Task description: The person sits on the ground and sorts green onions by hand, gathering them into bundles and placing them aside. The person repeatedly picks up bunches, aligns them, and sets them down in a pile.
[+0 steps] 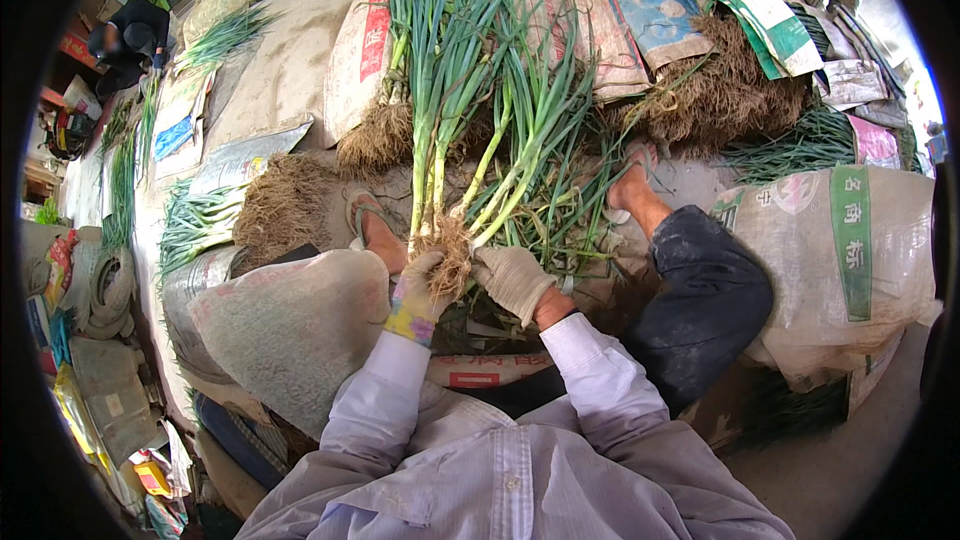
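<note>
My left hand, in a pale work glove with a patterned cuff, is closed around the root end of several green onions. Their brown roots hang between my two hands, and the long leaves fan out away from me. With its gloved fingers, my right hand grips the white base of another green onion at the right side of the bunch. My fingertips are partly hidden behind roots and stalks. Below the stalks, loose leaves and peelings lie between my feet.
Woven sacks cover rooted bundles ahead. A large filled sack stands at my right. Another rooted bundle lies at left, near a grey cloth over my left leg. A co-worker crouches at far left.
</note>
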Demonstrator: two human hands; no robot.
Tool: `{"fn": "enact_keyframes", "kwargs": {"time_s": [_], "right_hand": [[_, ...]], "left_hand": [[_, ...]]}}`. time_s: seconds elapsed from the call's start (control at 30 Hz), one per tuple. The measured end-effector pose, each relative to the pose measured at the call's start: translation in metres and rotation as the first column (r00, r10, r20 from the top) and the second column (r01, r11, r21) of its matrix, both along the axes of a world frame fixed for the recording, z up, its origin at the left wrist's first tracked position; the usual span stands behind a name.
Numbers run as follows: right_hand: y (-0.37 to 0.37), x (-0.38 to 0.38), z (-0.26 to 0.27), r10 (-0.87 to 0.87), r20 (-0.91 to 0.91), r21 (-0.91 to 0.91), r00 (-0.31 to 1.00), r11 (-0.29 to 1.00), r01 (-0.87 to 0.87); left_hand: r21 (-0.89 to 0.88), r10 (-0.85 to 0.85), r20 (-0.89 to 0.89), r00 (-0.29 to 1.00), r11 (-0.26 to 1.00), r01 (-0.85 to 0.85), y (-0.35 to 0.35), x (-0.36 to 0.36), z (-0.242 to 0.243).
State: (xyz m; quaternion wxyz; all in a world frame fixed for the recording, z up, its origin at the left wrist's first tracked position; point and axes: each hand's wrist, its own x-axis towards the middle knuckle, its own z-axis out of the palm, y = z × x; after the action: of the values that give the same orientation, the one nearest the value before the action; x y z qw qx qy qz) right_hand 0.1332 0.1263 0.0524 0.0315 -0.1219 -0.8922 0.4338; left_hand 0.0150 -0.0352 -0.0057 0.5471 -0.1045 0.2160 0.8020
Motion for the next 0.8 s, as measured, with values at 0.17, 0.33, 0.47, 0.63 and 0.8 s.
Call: {"fn": "enact_keyframes", "kwargs": {"time_s": [0.17,0.33,0.47,0.63,0.8], "right_hand": [[-0.023,-0.016,0.019,0.384,-0.070,-0.268,0.921,0.882,-0.388],[0.006,0.005,0.010,0.348,0.581,-0.303,0.736,0.932,-0.201],[0.051,0.020,-0.026,-0.508,0.528,0.210,0.681,0.854,0.476],[0.054,-0.011,-0.040,-0.621,0.159,-0.740,0.767,0.440,0.510],[0.028,-0.045,-0.022,-0.400,0.096,-0.915,0.911,0.325,0.240]], "left_hand": [[-0.395,-0.019,-0.424,0.905,0.904,-0.166,0.003,0.002,-0.027],[-0.220,0.065,-0.157,0.985,0.970,-0.099,0.002,-0.005,0.013],[0.091,0.158,0.015,0.987,0.983,-0.158,0.011,-0.009,0.046],[0.167,0.099,0.038,0.994,0.980,-0.104,0.014,-0.008,0.053],[0.084,0.073,0.084,0.994,0.993,-0.080,0.008,-0.009,0.047]]}}
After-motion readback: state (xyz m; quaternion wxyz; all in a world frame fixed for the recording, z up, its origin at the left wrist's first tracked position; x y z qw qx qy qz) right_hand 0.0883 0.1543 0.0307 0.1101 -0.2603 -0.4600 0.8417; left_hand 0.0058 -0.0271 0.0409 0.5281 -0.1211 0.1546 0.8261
